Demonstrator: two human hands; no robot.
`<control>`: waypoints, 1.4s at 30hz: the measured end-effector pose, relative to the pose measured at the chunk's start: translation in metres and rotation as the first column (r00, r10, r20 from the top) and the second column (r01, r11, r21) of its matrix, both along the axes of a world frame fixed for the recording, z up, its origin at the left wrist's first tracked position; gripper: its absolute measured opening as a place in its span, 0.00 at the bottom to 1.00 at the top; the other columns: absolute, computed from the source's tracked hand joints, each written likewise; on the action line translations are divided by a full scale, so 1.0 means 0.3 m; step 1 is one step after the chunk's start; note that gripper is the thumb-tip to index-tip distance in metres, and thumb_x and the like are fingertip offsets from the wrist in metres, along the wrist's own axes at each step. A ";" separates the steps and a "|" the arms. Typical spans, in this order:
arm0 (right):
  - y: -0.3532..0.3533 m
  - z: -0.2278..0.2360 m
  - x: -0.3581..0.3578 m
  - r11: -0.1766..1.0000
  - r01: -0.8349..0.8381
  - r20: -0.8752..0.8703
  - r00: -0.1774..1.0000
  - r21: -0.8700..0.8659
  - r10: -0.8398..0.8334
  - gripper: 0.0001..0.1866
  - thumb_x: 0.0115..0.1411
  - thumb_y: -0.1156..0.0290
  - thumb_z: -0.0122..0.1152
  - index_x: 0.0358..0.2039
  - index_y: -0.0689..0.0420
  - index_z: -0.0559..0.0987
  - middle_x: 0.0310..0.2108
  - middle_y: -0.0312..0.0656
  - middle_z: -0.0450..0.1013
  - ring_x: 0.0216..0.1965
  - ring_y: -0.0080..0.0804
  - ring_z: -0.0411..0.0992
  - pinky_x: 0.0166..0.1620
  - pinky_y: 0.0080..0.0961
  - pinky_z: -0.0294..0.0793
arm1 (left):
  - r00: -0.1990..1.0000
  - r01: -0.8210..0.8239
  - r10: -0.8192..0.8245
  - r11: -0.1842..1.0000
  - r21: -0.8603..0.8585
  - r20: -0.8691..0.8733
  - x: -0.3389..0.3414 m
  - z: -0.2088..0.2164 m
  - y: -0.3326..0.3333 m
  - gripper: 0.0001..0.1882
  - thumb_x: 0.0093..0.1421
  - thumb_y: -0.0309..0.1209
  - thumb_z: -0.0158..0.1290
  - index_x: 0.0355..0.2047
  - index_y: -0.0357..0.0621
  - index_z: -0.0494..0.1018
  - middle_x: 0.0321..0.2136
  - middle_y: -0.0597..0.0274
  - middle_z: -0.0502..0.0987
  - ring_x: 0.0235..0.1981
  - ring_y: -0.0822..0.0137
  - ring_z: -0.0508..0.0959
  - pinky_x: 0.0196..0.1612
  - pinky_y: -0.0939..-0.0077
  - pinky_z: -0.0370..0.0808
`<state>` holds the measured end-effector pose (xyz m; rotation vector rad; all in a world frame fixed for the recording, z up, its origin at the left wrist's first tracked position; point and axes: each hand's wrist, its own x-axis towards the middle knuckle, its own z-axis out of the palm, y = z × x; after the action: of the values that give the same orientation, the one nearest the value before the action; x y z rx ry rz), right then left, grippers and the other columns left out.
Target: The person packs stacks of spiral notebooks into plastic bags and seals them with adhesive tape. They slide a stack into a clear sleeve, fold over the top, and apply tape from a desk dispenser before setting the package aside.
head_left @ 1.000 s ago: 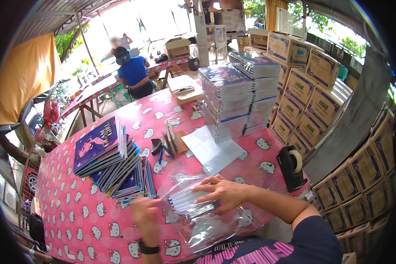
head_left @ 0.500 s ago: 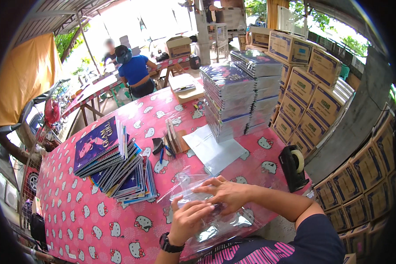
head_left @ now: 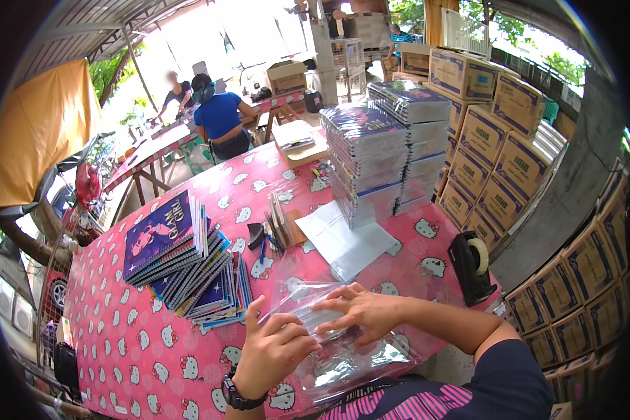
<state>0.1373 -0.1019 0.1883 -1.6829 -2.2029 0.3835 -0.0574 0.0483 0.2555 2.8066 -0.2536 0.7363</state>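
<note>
A glossy clear plastic wrapper lies at the table's near edge, with something dark under the film that I cannot make out. My right hand rests on the wrapper, fingers spread and pressing down. Beside it, my left hand, with a black watch at the wrist, has its thumb raised apart and its bent fingertips at the wrapper's left side. Neither hand is closed on anything. Just beyond lies a pale flat stack of plastic sleeves. Spiral notebooks are piled, fanned out, to the left.
Tall stacks of plastic-wrapped notebooks stand at the far right of the pink patterned table. A black tape dispenser sits at the right edge. Scissors, a pen and an upright organizer are mid-table. Cartons rise beyond; people work behind.
My left hand has shifted left and its thumb has lifted off the plastic. My right hand stays on the wrapper with its fingers spread. The view has tilted slightly.
</note>
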 end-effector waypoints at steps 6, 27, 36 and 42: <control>0.007 -0.017 0.002 1.000 -0.020 -0.015 1.000 -0.004 0.020 0.42 0.37 0.63 0.68 0.57 0.34 0.67 0.64 0.40 0.50 0.62 0.47 0.50 0.58 0.46 0.50 | 0.915 -0.134 0.323 0.810 -0.571 0.243 -0.121 -0.198 0.090 0.19 0.60 0.47 0.47 0.30 0.45 0.77 0.32 0.61 0.76 0.41 0.62 0.73 0.51 0.61 0.61; -0.008 -0.019 -0.003 0.999 -0.037 0.078 0.996 -0.017 0.038 0.47 0.35 0.65 0.64 0.60 0.28 0.62 0.66 0.39 0.46 0.64 0.47 0.46 0.59 0.44 0.49 | 0.986 -0.163 0.155 0.875 -0.456 -0.056 -0.091 -0.323 0.027 0.35 0.55 0.58 0.47 0.51 0.42 0.70 0.54 0.56 0.69 0.60 0.56 0.63 0.61 0.58 0.46; -0.005 -0.023 -0.011 0.998 -0.055 0.068 0.996 -0.029 0.057 0.45 0.34 0.63 0.65 0.59 0.31 0.65 0.66 0.43 0.46 0.65 0.48 0.45 0.59 0.47 0.47 | 0.964 -0.053 -0.032 0.950 -0.307 -0.264 -0.028 -0.301 0.032 0.36 0.50 0.58 0.53 0.53 0.49 0.70 0.57 0.64 0.66 0.64 0.56 0.55 0.62 0.44 0.36; 0.000 -0.022 -0.019 0.999 -0.022 0.047 0.999 -0.023 0.024 0.43 0.34 0.60 0.69 0.57 0.32 0.68 0.67 0.44 0.42 0.66 0.50 0.42 0.58 0.56 0.45 | 0.949 -0.085 0.010 0.970 -0.228 -0.314 -0.007 -0.290 0.020 0.40 0.45 0.62 0.55 0.53 0.51 0.70 0.57 0.65 0.66 0.64 0.55 0.54 0.60 0.36 0.38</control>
<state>0.1314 -0.1020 0.1817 -1.6962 -2.2619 0.3789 -0.0596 0.0544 0.1684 2.6515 -0.0366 0.2979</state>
